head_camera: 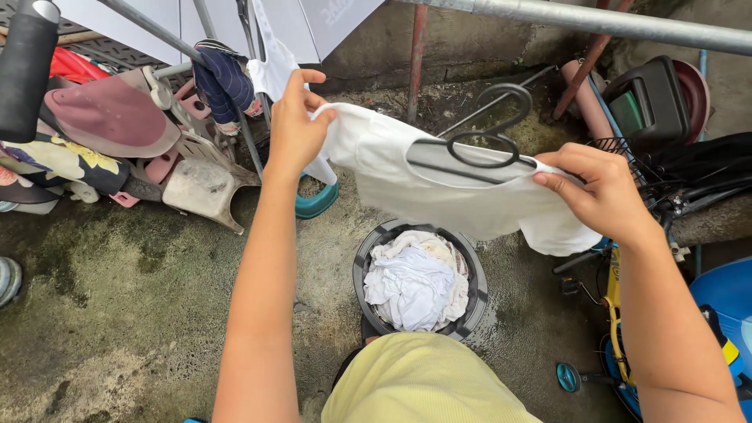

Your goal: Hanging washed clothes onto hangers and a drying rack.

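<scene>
Both hands [294,129] [599,192] raised, fingers pinched

Room around the laundry bucket [368,258]

We see bare wet concrete floor [117,313] open left of the bucket; right of it a bicycle [627,313] crowds in, behind it plastic clutter [196,184] and a metal rail [595,19] overhead block us.

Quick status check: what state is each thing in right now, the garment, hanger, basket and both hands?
white garment: spread out in the air between both hands, on the hanger.
black hanger: threaded into the garment, hook free.
left hand: gripping one garment edge.
right hand: gripping the other edge by the hanger.
round dark basket: on the wet ground, holding crumpled white laundry.
</scene>
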